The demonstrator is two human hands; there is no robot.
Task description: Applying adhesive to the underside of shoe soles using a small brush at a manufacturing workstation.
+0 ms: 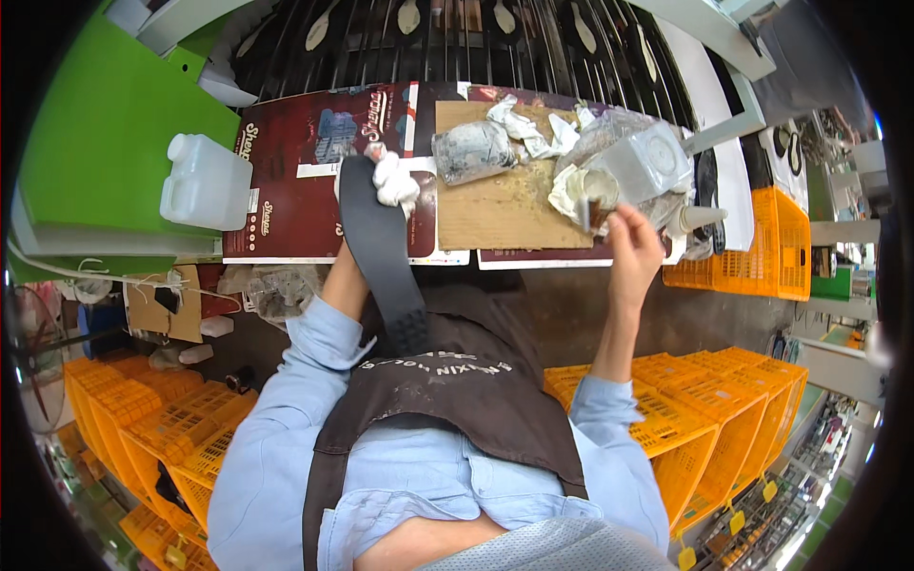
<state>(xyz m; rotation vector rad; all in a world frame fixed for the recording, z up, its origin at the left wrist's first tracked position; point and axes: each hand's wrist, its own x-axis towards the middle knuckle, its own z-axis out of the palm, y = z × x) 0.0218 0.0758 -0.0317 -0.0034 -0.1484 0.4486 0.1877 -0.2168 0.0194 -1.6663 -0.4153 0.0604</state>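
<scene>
A long black shoe sole (379, 243) stands upright in front of me, its lower end near my apron. My left hand (388, 176) is closed on the sole's upper part, mostly hidden behind it, with white wrapping on its fingers. At the right, the fingers of my right hand (636, 246) pinch a small brush (597, 215) with a brown part. The brush is beside the mouth of a clear cup (600, 185) ringed with crumpled whitish film. Just right of this hand lies a bottle with a pointed white nozzle (703, 219).
A white jug (207, 183) stands at the left. On the cardboard (509, 214) lie a smeared clear container (473, 152), crumpled tissue (533, 133) and a clear square container (650, 160). Beyond runs a roller rack (438, 43) bearing several soles. Orange crates (709, 400) flank me.
</scene>
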